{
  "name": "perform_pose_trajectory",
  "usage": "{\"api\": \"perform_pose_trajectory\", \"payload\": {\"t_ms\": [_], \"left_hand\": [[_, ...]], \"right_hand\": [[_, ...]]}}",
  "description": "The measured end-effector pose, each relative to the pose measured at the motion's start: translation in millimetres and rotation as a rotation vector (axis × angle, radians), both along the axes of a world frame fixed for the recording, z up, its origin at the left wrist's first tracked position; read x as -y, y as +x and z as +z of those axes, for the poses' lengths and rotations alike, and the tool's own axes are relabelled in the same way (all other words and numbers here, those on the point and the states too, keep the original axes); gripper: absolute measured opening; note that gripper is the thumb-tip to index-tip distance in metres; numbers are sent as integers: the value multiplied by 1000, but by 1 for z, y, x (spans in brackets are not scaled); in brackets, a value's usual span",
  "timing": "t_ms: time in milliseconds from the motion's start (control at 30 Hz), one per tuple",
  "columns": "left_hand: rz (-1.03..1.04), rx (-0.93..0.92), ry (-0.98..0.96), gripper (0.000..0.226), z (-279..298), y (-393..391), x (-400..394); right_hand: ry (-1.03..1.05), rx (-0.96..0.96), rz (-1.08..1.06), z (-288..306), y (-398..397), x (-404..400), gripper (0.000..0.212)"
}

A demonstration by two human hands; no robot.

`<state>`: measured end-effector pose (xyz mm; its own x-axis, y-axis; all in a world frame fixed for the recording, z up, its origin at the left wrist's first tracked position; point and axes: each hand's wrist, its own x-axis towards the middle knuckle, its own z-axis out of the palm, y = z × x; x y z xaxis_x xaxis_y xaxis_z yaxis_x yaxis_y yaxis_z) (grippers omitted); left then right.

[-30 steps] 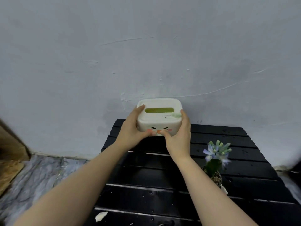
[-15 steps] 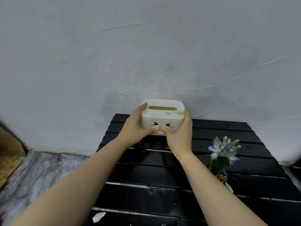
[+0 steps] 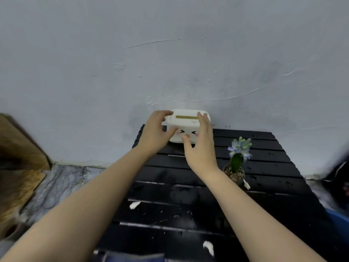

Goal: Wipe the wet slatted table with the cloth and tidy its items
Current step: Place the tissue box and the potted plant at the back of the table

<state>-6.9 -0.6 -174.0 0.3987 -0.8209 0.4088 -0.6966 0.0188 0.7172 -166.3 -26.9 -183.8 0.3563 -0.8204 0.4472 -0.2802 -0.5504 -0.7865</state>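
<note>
A white tissue box (image 3: pixel 187 127) with a cartoon face stands on the far edge of the black slatted table (image 3: pixel 273 161), against the wall. My left hand (image 3: pixel 155 132) is at its left corner with spread fingers, a gap showing between palm and box. My right hand (image 3: pixel 201 146) lies loosely over its right side, thumb in front of the face. Water drops glisten on the slats. A blue-grey thing, perhaps the cloth (image 3: pixel 132 257), shows at the bottom edge.
A small potted plant (image 3: pixel 236 167) with pale blue flowers stands right of my right arm. White paper scraps (image 3: pixel 134 205) lie on the slats. A blue basin (image 3: pixel 338 220) is at the right, a wooden board (image 3: pixel 18 157) at the left on marble floor.
The tissue box has gone from held above the table down onto its far edge by the wall. Both hands have loosened, and their fingers have spread.
</note>
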Motion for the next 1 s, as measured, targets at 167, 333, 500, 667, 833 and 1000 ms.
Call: {"api": "perform_pose_trajectory", "payload": {"t_ms": [167,333,500,667,833,1000], "left_hand": [[-28,-57,-104,29,24,-34,-61],[-93,-56,-117,19,18,-79,-112],[-165,29,-12,18,-9,-118,-126],[-177,175,274,40,-45,-133,-114],[-185,334,502,56,-77,-130,-109],[-143,379,472,49,-88,-129,-109]], "right_hand": [[-170,25,17,24,-42,-66,42],[-277,-65,-9,11,-100,-113,23],[-246,-313,-129,-18,-155,-121,24],[-24,-602,-184,-26,-170,-87,46],[79,-717,-129,-37,-158,-45,58],[54,-697,-95,-47,-143,-22,53]]}}
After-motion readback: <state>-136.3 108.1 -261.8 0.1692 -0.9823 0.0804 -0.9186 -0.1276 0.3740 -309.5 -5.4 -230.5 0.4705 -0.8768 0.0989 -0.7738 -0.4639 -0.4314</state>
